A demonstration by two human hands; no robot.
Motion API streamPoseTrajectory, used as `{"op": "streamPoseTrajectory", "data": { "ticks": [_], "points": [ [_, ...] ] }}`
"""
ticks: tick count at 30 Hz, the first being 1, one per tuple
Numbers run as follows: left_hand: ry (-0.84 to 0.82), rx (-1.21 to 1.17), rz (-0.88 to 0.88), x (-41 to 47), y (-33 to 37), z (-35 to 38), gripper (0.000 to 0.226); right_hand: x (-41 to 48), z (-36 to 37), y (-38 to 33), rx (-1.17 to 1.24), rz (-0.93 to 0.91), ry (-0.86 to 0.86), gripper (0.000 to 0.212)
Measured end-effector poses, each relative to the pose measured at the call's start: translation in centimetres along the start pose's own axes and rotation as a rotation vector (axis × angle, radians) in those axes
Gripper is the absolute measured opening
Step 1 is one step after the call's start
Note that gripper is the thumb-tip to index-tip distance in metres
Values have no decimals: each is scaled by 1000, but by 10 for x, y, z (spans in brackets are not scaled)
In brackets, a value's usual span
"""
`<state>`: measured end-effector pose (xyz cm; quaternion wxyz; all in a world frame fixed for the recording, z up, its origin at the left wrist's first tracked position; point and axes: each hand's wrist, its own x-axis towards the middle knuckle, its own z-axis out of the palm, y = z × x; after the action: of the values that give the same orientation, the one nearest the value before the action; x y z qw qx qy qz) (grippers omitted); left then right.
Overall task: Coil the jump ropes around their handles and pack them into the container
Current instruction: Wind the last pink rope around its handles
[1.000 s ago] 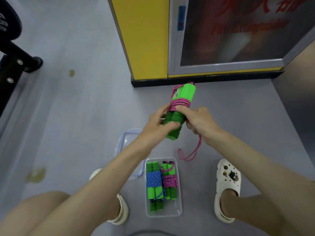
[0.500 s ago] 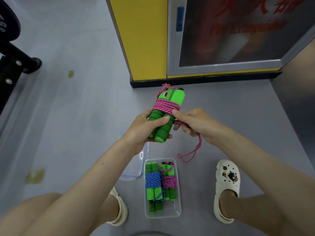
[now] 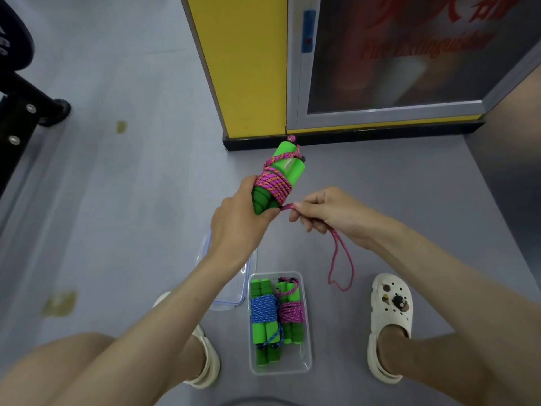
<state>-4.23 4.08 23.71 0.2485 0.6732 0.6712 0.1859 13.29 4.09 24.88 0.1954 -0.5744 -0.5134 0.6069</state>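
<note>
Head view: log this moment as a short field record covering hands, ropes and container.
left hand: grip on green handles of the pink rope bundle
right hand: pinches the loose rope tail, which hangs in a loop
container: clear, open, on the floor between the feet
contents: blue-wound rope, pink-wound rope, side by side
lid: on the floor, left of container

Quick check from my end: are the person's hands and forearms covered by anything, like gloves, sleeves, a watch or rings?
Nothing worn shows: the left hand and right hand are bare, without gloves, and both forearms are uncovered, with no sleeve in view. No watch, band or ring is visible.
</note>
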Motion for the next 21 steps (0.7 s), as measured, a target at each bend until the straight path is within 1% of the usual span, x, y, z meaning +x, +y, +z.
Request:
{"op": "streamPoseTrajectory", "data": {
  "ticks": [3, 6, 10, 13, 15, 18, 21],
  "points": [
    [34, 124, 67, -6, 4, 5, 56, 2, 3, 0, -37, -6, 5, 31],
    [41, 124, 138, -9, 5, 13, 53, 3, 6, 1, -103, 2, 18, 38],
    [-24, -15, 150, -12, 2, 23, 72, 4, 8, 0, -120, -16, 83, 37],
    [-73, -112, 244, -21, -1, 35, 88, 6, 9, 0, -128, -7, 88, 41],
    [-123, -159, 256, -25, -1, 41, 94, 6, 11, 0, -136, -13, 93, 42],
    [-224, -309, 177, -28, 4, 41, 101, 5, 13, 0, -52, -24, 133, 50],
    [-234, -385, 233, -29, 10, 39, 102, 5, 12, 0, 84, -21, 226, 52]
  ]
}}
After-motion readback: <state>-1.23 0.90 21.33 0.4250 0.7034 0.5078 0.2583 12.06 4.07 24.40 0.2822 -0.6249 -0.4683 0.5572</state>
